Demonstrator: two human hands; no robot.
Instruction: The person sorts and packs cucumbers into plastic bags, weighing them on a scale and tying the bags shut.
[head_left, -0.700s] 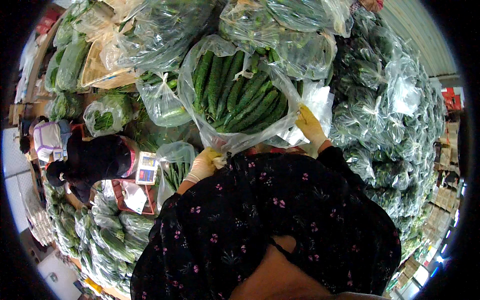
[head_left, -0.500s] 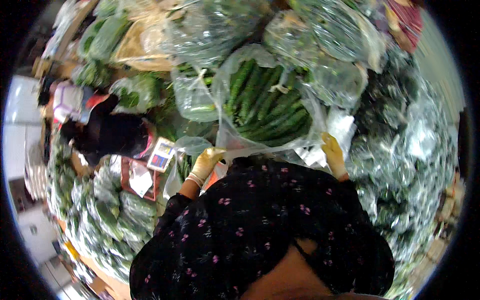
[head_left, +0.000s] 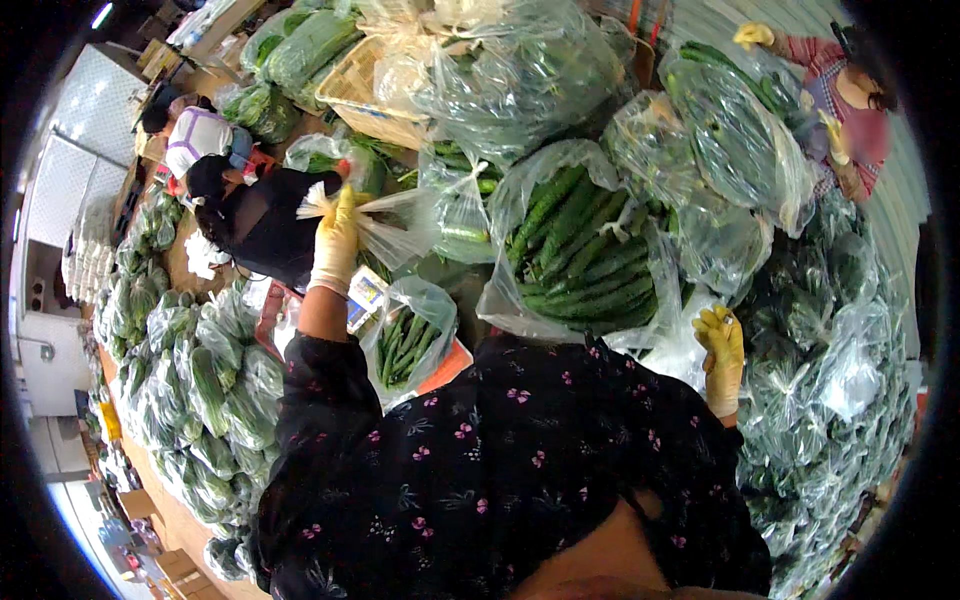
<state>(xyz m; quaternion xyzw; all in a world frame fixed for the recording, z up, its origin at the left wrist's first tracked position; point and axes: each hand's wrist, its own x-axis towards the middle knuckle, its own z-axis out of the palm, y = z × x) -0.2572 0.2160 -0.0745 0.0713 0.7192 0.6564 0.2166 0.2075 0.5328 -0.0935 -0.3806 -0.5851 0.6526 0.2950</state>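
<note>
My left hand (head_left: 338,240), in a pale yellow glove, is raised at the left and closed on the gathered neck of a clear plastic bag (head_left: 398,228). The bag's loose end fans out past the fingers, and its film trails to the right. My right hand (head_left: 718,352), gloved too, hovers at the right with loosely bent fingers and nothing seen in them. Between the hands, before my body, an open clear bag holds many dark green cucumbers (head_left: 588,255). Below my left hand stands a smaller open bag of slim green cucumbers (head_left: 402,345).
Filled clear bags (head_left: 520,85) and a woven basket (head_left: 355,95) lie ahead. A heap of bagged greens (head_left: 820,400) rises on the right, another (head_left: 205,400) on the left. Two people (head_left: 265,215) work at the left; one person (head_left: 850,120) is at the far right.
My left hand has let go of the cucumber bag's rim, moved up and left, and now grips a gathered bag neck. My right hand has left the rim and shifted rightward.
</note>
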